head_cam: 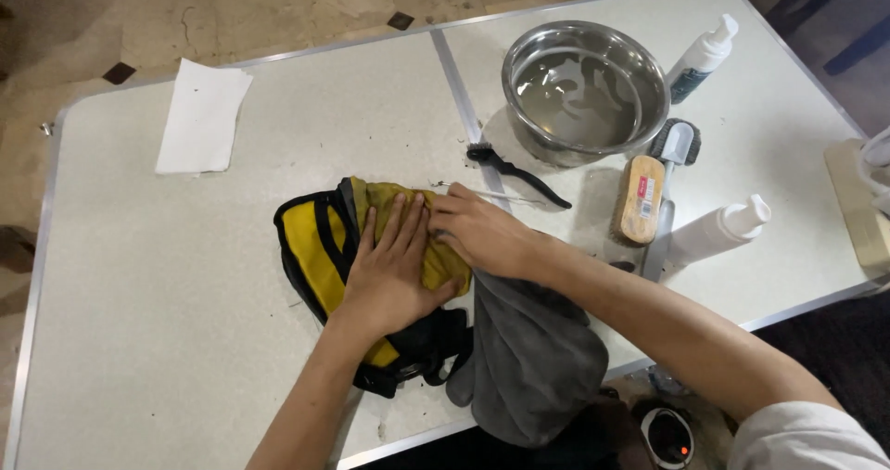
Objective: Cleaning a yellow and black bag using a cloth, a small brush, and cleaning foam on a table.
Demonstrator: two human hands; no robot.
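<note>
A yellow and black bag lies in the middle of the white table. My left hand rests flat on it, fingers spread, pressing down its olive-yellow top. My right hand sits just to the right, fingers curled at the bag's edge and touching the left hand's fingertips. A grey cloth lies under my right forearm and hangs over the table's front edge.
A steel bowl with water stands at the back right. Near it lie a thin black brush, a wooden scrub brush, a grey-handled brush and two white pump bottles. A folded white paper lies far left.
</note>
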